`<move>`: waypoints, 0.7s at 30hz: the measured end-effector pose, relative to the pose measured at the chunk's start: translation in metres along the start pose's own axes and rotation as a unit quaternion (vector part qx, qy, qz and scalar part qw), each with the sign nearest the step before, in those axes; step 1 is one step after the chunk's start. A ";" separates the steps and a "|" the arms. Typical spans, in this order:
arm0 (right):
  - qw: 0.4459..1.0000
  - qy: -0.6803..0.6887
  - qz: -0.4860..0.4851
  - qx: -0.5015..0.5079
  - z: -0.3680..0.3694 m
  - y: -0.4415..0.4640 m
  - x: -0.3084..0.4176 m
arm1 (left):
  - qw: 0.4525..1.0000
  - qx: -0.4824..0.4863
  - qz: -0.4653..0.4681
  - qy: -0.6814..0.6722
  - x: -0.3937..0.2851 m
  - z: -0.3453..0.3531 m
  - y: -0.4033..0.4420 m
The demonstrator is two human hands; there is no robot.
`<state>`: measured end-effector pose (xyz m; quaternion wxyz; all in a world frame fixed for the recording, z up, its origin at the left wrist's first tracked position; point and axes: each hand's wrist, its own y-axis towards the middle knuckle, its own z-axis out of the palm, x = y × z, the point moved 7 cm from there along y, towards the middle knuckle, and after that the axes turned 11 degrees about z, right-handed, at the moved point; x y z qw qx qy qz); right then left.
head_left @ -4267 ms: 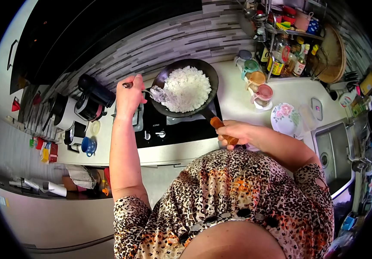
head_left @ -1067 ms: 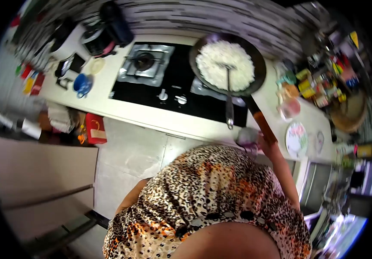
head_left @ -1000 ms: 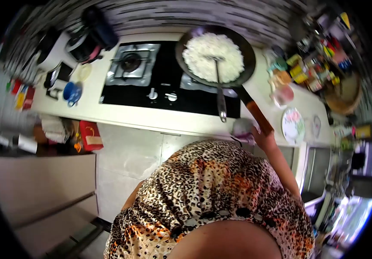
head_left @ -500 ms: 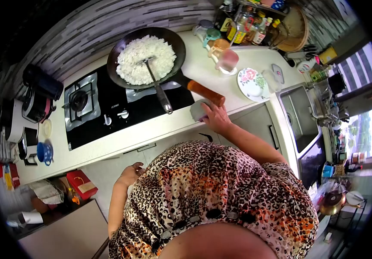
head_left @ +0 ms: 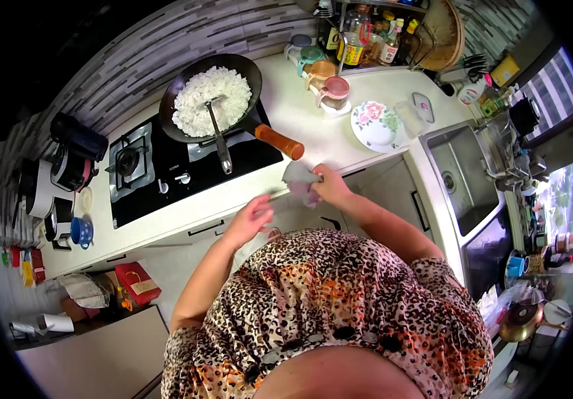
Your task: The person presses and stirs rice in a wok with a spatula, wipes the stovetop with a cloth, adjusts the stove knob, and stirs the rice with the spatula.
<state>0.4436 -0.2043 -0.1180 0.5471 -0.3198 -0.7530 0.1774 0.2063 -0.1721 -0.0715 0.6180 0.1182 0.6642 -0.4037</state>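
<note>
My right hand (head_left: 330, 185) pinches a grey-and-mauve cloth (head_left: 298, 178) that hangs at the counter's front edge. My left hand (head_left: 249, 222) is raised to the left of the cloth, empty, its fingers apart and a little blurred. Beyond both hands, a black wok (head_left: 252, 76) full of white rice (head_left: 208, 98) sits on the right side of the stove. Its wooden handle (head_left: 278, 141) points toward my right hand without touching it. A metal spatula (head_left: 217, 136) stands in the rice, its grip leaning over the wok's near rim.
Seasoning jars (head_left: 334, 93) and a floral plate (head_left: 374, 128) stand on the counter (head_left: 276, 73) right of the wok. A sink (head_left: 460, 179) lies farther right. The left burner (head_left: 127, 161), a blue polka-dot mug (head_left: 82, 232) and a red box (head_left: 137, 282) are leftward.
My right hand has drawn the cloth off the countertop to its front edge. My left hand has risen from beside my body toward the cloth. The view has shifted slightly.
</note>
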 end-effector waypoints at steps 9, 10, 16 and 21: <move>0.945 0.085 -0.102 0.300 0.019 -0.080 -0.004 | 0.991 -0.112 0.026 -0.066 0.033 0.052 0.055; 0.944 0.100 -0.039 0.312 0.008 -0.081 -0.023 | 0.989 -0.131 0.031 -0.061 0.027 0.046 0.055; 0.969 -0.010 0.069 0.236 -0.047 -0.114 -0.110 | 0.779 -0.215 0.262 0.527 -0.065 0.016 0.060; 0.971 -0.080 0.134 0.179 -0.075 -0.175 -0.236 | 0.707 -0.199 0.124 0.667 -0.012 -0.024 0.132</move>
